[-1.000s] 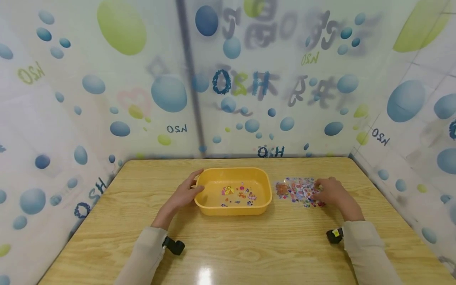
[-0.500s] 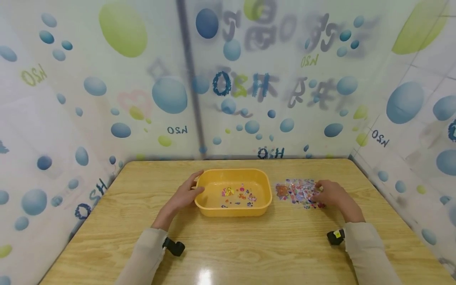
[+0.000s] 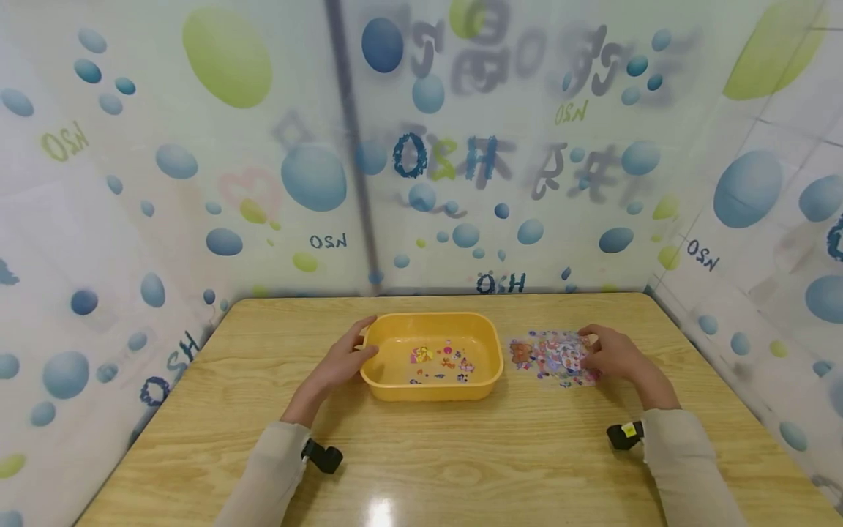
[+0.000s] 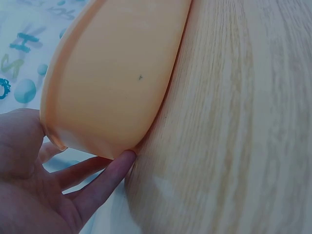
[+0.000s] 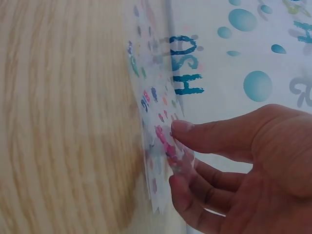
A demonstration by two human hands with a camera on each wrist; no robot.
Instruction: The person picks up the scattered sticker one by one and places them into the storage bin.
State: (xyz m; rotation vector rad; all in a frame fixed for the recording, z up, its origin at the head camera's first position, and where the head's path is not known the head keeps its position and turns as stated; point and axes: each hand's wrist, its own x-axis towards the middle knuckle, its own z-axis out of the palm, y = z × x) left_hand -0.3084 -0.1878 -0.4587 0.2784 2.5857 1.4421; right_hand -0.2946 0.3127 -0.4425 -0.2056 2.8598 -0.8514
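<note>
A yellow plastic basin (image 3: 431,393) stands on the table, with small colourful stickers (image 3: 423,355) spread over its floor. My left hand (image 3: 341,360) grips its left end, thumb over the rim and fingers against the outer wall, as the left wrist view also shows. To the right of the basin lie clear sticker sheets (image 3: 549,355) printed with a brown bear and many small figures. My right hand (image 3: 619,360) pinches their right edge. In the right wrist view, thumb and fingers hold a sheet corner (image 5: 168,141) bent up from the layers below.
The wooden table (image 3: 421,461) runs up to a printed curtain (image 3: 421,219) at the back, with more of it at both sides. A black wrist camera (image 3: 323,457) is strapped to the left wrist, another camera (image 3: 624,436) to the right.
My right hand has shifted slightly to the right and its fingers have moved at the sheets' edge, where the corner looks paler and raised. The left hand and basin have stayed put.
</note>
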